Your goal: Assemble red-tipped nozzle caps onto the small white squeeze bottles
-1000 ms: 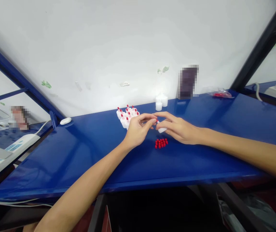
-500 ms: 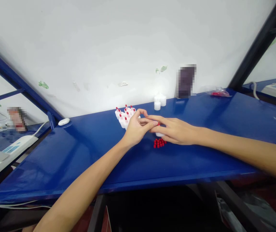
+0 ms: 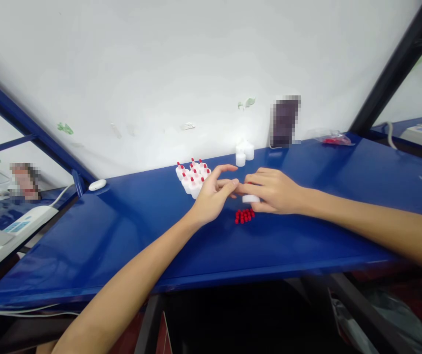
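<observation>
"What's changed since half a second ago?"
"The right hand (image 3: 274,191) has drawn off rightward, fingers curled around a round white plastic cap (image 3: 251,198), just above the small red cylindrical tips (image 3: 244,216)."
"And the left hand (image 3: 211,197)?"
"Its index finger has straightened away from the thumb; whether it pinches anything, I can't tell."
"Surfaces?"
"Glossy, smooth blue tabletop (image 3: 122,236); smooth white caps with pointed red tops (image 3: 192,177) cluster beyond the left hand."

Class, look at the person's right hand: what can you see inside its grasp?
The right hand holds a white piece, part of which shows between the fingers. They cover the rest, so its full shape cannot be seen.
</observation>
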The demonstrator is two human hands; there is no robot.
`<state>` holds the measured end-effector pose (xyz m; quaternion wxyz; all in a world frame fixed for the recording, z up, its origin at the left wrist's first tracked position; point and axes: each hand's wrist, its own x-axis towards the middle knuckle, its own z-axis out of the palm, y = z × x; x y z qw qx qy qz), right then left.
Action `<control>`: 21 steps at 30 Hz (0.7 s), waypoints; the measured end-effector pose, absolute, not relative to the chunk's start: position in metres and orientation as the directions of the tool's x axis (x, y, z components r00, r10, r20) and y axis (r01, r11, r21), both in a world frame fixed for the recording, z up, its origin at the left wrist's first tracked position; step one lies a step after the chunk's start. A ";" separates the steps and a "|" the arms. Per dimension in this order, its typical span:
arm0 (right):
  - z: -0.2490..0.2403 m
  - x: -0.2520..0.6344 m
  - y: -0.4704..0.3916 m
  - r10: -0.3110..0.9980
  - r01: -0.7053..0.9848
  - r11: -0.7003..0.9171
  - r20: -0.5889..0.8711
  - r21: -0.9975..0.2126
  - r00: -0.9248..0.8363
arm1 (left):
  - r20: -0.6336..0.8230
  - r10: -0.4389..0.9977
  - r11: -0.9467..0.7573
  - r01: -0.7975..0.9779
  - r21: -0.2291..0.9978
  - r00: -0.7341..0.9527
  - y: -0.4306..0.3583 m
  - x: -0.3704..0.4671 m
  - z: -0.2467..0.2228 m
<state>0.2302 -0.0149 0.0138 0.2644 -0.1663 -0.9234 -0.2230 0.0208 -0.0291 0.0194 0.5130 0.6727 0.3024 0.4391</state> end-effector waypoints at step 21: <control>0.015 0.239 -0.015 0.423 0.485 0.870 0.639 -0.089 -0.643 | 0.532 0.827 -0.545 0.025 0.838 0.180 -0.025 0.011 0.021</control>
